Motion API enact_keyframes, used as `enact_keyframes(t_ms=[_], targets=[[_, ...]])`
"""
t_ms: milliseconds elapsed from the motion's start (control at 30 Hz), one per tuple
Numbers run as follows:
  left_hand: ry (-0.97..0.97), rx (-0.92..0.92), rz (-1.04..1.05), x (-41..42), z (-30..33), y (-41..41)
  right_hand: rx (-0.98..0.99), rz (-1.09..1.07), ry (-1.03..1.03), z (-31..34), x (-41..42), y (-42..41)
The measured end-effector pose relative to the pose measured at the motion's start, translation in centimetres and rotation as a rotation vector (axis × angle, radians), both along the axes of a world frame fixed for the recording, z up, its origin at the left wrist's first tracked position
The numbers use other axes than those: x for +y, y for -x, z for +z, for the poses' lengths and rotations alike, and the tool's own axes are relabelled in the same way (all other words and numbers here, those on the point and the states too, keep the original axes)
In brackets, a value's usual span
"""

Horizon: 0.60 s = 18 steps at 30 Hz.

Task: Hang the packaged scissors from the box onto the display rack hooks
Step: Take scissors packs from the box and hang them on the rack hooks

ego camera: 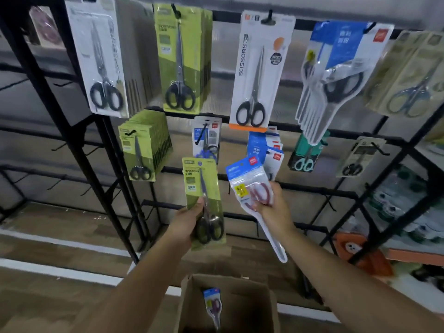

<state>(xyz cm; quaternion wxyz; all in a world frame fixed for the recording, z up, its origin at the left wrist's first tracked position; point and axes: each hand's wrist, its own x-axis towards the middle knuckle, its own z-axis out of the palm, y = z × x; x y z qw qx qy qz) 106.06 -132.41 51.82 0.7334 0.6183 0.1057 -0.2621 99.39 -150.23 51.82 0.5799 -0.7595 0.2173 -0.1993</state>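
Note:
My left hand [189, 224] grips a green carded pack of black-handled scissors [200, 183], held upright in front of the black display rack [105, 145]. My right hand [272, 207] holds a clear blister pack of red-handled scissors [245, 183] with a blue header, its blade end pointing down. That header sits just below a hook carrying matching blue-headed packs [266, 147]. Below, an open cardboard box [254, 294] holds one more blue-headed pack [212, 306].
Hooks across the rack carry green stacks [182, 61], [141, 150], a white-and-orange pack [259, 73], clear packs [336, 75] and others at the right. Several bare hooks stick out at the lower left and lower right. Shelves with goods stand at the far right.

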Motion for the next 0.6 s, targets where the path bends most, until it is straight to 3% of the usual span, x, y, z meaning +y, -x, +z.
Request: enact_keyframes(t_ms=[167,600], targets=[[-0.047,0.053,-0.061,1.0,-0.8,-4.3,-0.051,-0.176,0.018,-0.8,-1.3,-2.1],[-0.036,0.130,-0.311,-2.1,-0.9,-7.9,0.031,-0.232,0.079,0.2,-3.2,-4.2]])
